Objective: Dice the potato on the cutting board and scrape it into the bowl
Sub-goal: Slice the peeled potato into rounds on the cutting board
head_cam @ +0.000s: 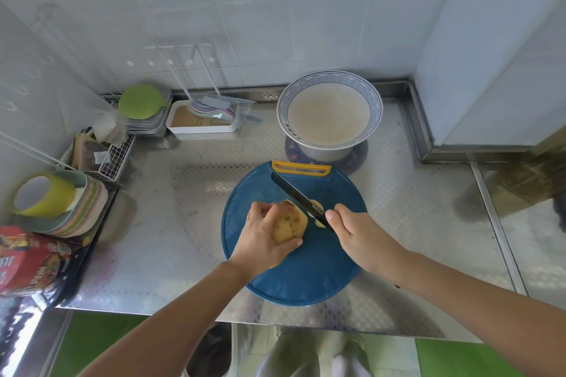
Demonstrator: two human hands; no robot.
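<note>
A yellow-brown potato [289,222] lies on the round blue cutting board [306,269], which has an orange handle at its far edge. My left hand [260,242] grips the potato from the left. My right hand [358,236] holds a black knife [298,196]; the blade points away to the far left and sits against the potato's right end. Small pale cut pieces [317,204] lie beside the blade. The bowl [330,115], white with a blue patterned rim, stands just behind the board, apart from both hands.
A white container [202,124] with spoons and a green lid [141,101] sit at the back left. Stacked plates with a green cup [46,196] and a red packet [27,260] fill the left side. The steel counter's front edge [275,321] is near me.
</note>
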